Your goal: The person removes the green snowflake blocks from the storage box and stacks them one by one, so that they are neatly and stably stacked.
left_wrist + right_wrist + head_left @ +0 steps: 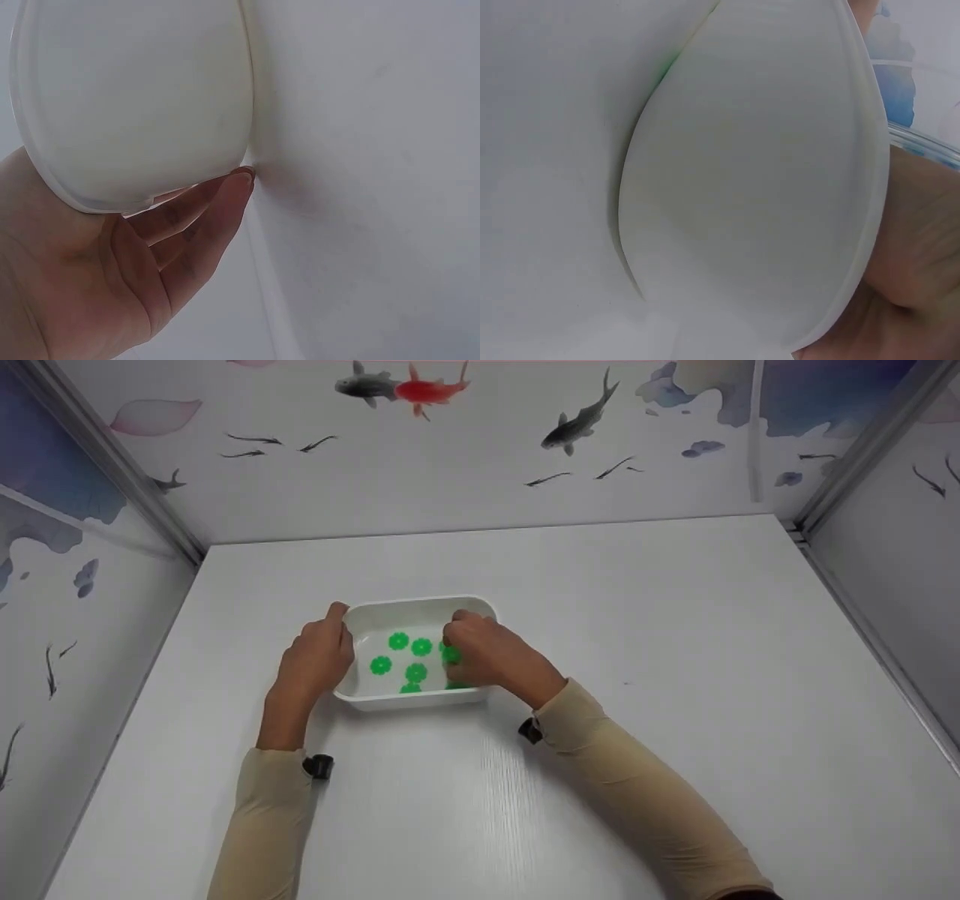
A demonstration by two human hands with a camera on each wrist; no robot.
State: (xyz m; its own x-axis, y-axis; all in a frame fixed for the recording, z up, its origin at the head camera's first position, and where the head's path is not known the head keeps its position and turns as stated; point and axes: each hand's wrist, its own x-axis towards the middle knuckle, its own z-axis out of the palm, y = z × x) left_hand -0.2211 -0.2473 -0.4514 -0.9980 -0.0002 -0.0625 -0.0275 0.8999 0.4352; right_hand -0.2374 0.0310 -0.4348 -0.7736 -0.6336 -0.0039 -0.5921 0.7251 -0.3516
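Note:
A white rectangular tray (412,703) with rounded corners stands on the table. Several small green flower-shaped pieces (398,641) lie spread over its bottom. My left hand (315,654) grips the tray's left end; the left wrist view shows its fingers curled under the outer wall (142,105). My right hand (491,652) reaches over the right rim into the tray, with its fingers curled. It pinches a green flower-shaped piece (451,653) between thumb and fingers, and another piece shows just behind. In the right wrist view the tray's wall (750,172) hides the fingertips.
The white tabletop (637,607) spreads around the tray on all sides. Upright panels with painted fish (431,391) border it at the back, left and right. Black wrist-worn cameras (319,766) sit at both sleeve cuffs.

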